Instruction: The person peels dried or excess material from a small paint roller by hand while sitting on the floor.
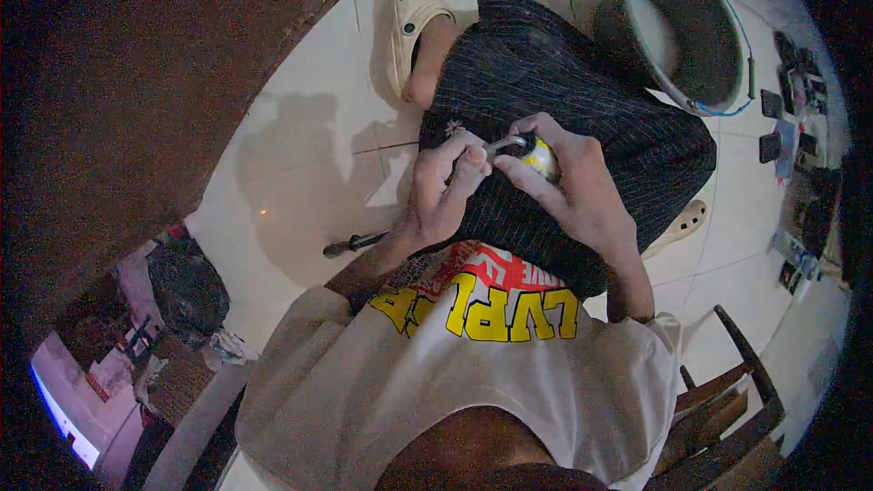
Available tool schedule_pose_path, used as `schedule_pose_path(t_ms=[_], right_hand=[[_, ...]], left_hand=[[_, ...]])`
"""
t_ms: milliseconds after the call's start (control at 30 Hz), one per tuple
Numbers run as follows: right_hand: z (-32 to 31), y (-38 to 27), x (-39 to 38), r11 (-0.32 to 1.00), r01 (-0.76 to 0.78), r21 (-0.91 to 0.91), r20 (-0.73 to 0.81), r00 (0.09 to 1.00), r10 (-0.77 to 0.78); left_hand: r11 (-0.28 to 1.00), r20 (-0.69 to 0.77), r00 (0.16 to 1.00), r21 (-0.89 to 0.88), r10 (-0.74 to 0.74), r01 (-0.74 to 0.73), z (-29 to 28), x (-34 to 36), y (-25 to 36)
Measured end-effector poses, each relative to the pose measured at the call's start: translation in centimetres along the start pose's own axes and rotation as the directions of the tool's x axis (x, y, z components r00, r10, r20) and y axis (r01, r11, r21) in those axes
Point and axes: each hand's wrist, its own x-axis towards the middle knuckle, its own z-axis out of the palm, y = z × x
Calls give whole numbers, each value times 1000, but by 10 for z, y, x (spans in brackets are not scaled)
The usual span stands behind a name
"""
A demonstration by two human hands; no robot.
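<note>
Over my lap, on the dark striped cloth (527,64), my two hands meet. My right hand (582,177) is closed round a small white and yellow rounded object (543,159) with a black end. From that black end a curved, shiny grey rod (506,143) bends toward my left hand (447,184). Thumb and fingers of the left hand pinch the rod's other end, which they hide. I cannot make out what kind of object this is. A dark, slim tool with a handle (340,247) lies on the floor beside my left forearm, partly covered by it.
A large grey bucket (627,0) with a blue handle stands at the far right. Several small dark devices (771,105) lie along the right side. A brown panel (182,64) fills the left. Dark bags (186,282) and clutter sit lower left; a wooden chair (727,400) stands lower right.
</note>
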Motion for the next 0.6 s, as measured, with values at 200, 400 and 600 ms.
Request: schedule_pose_path(t_ms=[200,400,600], right_hand=[[-3,-9,-1,996,-84,-2,29,996,84],[-4,-9,-1,984,-154,-94,89,983,163],[1,13,-10,979,-112,170,-135,982,136]], left_hand=[[987,20,989,-56,-148,149,-1,-3,5],[986,-8,995,-136,-96,94,-3,0,-3],[895,-148,978,-441,-144,65,-24,21,-15]])
